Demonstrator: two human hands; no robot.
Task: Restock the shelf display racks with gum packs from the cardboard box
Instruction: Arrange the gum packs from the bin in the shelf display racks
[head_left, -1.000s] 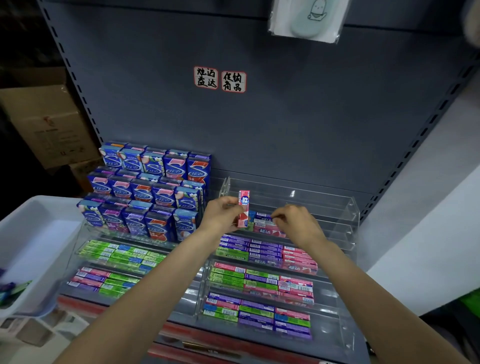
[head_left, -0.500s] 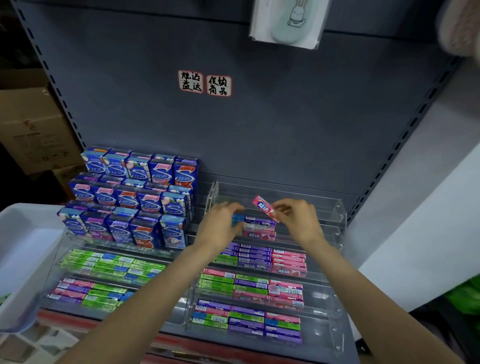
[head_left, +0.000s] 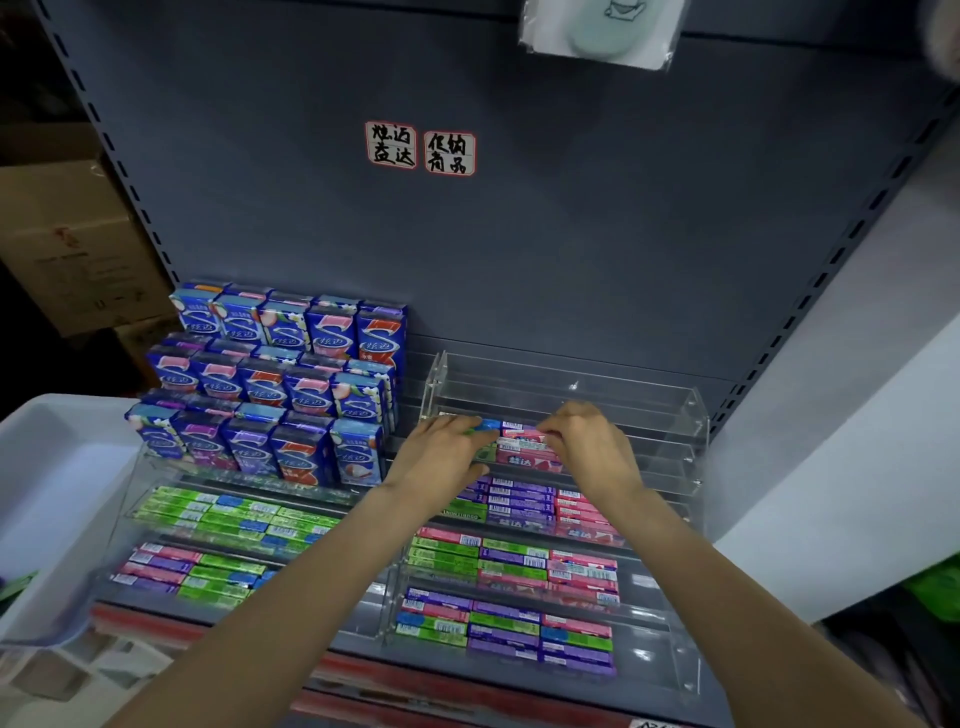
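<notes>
On the nearest tiers of the clear acrylic rack (head_left: 691, 670), flat gum sticks are being displayed in purple, green and pink rows, laid lengthwise so their faces are read from the front. Further in, on the upper filled tier, the small stack of gum packs (head_left: 522, 447) is being squared between both hands: the left hand (head_left: 441, 457) is being pressed against its left end, fingers curled over the packs, while the right hand (head_left: 587, 447) is pinching the right end, presumably so the stack is seated against the tier's lip. At the near left, a white bin (head_left: 47, 493) is being kept within reach. Behind it, upright blue gum boxes (head_left: 291, 384) are crowding the left side, and the cardboard box (head_left: 72, 244) is sitting far left. The topmost tier is standing unfilled.
</notes>
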